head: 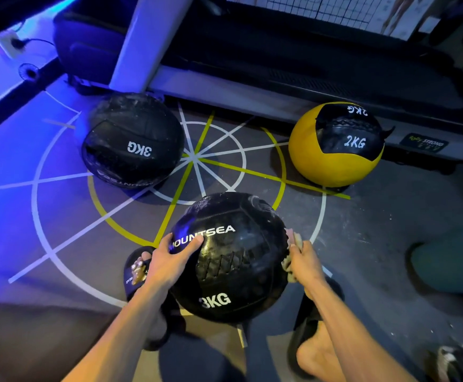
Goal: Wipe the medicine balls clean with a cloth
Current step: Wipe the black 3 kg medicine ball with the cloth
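A black 3KG medicine ball (233, 260) marked MOUNTSEA sits on the floor between my feet, dusty on top. My left hand (173, 257) rests on its left side with fingers spread flat. My right hand (303, 260) grips a pale cloth (289, 244) against the ball's right side; most of the cloth is hidden by the hand. A second black 3KG ball (133, 142), streaked with dust, lies at the far left. A yellow and black 2KG ball (335, 146) lies at the far right.
A treadmill base (293, 86) runs across the back, just behind the two far balls. White and yellow lines mark the grey floor (362, 230). A teal object (450, 257) lies at the right edge. My feet in black slippers (139, 268) flank the near ball.
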A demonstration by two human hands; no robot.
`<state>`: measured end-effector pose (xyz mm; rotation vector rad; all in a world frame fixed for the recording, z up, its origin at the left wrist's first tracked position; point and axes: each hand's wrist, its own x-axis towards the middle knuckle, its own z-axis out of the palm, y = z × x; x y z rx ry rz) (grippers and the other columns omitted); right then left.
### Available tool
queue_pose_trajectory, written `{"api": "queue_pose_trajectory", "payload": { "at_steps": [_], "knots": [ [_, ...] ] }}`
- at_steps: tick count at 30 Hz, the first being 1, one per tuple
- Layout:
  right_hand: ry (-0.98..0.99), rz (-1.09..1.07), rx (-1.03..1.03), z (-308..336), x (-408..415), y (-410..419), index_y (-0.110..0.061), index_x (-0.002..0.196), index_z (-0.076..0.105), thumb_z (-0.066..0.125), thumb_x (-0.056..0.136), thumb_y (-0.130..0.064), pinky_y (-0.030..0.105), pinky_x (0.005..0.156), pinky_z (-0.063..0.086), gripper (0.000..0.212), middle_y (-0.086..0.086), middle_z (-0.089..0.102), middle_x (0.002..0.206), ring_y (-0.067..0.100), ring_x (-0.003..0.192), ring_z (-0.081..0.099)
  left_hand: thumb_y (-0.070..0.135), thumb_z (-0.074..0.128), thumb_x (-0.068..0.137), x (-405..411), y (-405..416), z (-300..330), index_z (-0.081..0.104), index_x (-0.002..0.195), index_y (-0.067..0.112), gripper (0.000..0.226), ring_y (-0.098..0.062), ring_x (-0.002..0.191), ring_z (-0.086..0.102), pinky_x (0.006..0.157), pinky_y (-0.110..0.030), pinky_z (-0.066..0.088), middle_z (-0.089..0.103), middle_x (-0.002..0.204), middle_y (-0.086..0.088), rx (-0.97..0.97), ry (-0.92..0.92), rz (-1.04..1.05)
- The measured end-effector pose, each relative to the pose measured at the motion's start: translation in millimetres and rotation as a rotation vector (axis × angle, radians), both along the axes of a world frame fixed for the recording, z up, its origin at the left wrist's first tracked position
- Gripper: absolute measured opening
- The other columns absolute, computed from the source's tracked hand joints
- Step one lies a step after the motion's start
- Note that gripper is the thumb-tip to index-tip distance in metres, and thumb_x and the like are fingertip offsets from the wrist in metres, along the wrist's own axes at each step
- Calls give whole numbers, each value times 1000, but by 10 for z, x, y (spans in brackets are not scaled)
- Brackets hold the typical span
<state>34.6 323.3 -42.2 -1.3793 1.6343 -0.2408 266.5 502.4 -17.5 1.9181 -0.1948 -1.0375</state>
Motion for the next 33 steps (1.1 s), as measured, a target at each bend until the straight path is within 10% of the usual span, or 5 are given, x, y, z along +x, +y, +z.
{"api": "queue_pose_trajectory", "payload": {
  "at_steps": [7, 12, 19, 27, 33],
  "knots": [
    [76, -92, -86, -174, -182, -110, -19, 82, 63, 57, 90, -47, 45, 56, 60, 30, 10, 71, 74, 26, 64, 71, 80, 72, 73, -32, 61, -153, 35, 153, 47, 94, -28, 148, 34, 121, -52, 30, 34, 161, 2, 42, -317, -157],
    [14, -161, -29, -87, -81, -180, -18, 69, 67, 65, 89, -37, 40, 54, 52, 27, 12, 74, 70, 27, 56, 64, 54, 60, 95, -197, 65, -53, 43, 152, 42, 61, -17, 154, 20, 111, -27, 2, 29, 165, 4, -69, -463, -317],
    [134, 136, -320, 501, 750, -196, -22, 87, 67, 61, 100, -33, 21, 54, 45, 18, -3, 65, 75, 10, 67, 60, 60, 59, 92, -179, 79, -97, 45, 149, 45, 61, -18, 152, 24, 125, -43, 14, 33, 163, 6, -55, -464, -327],
    [279, 76, -211, 191, 109, -330, -17, 73, 67, 63, 97, -43, 40, 67, 60, 36, 5, 71, 72, 25, 71, 70, 67, 60, 90, -204, 102, -172, 48, 147, 47, 61, -12, 143, 29, 112, -29, 12, 36, 158, 12, -64, -506, -329],
    [189, 255, -407, 648, 739, -152, -23, 88, 64, 55, 103, -35, 8, 40, 37, 21, -8, 60, 68, 0, 50, 60, 82, 54, 83, -285, 57, -169, 47, 144, 53, 68, -21, 144, 32, 115, -36, 26, 37, 156, 14, -84, -513, -336]
  ]
}}
